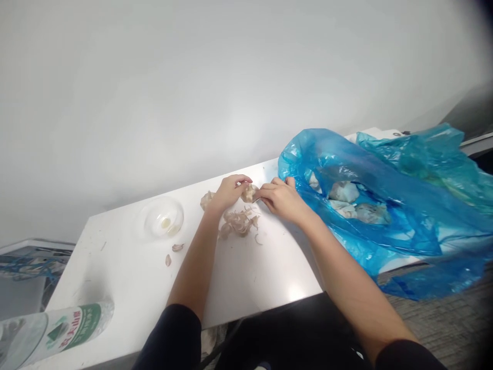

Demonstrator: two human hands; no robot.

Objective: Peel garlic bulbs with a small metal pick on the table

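Note:
A garlic bulb (249,193) is held between my two hands over the white table. My left hand (227,192) is closed on its left side, fingers curled over the top. From the right, my right hand (283,200) pinches at the bulb's edge; what its fingertips grip exactly is partly hidden. Just left of my left hand lies another garlic bulb (207,200), partly covered by the wrist. A heap of papery garlic skins (239,224) lies below the hands. Two unpeeled garlic cloves, a garlic clove (177,247) and a second clove (168,260), rest further left.
A clear bowl (152,222) with pale cloves in it stands on the white table (131,277). A large water bottle (57,331) is at the lower left. On the right, a blue plastic bag (408,216) holds crumpled pale items and hangs over the edge. A wall rises behind.

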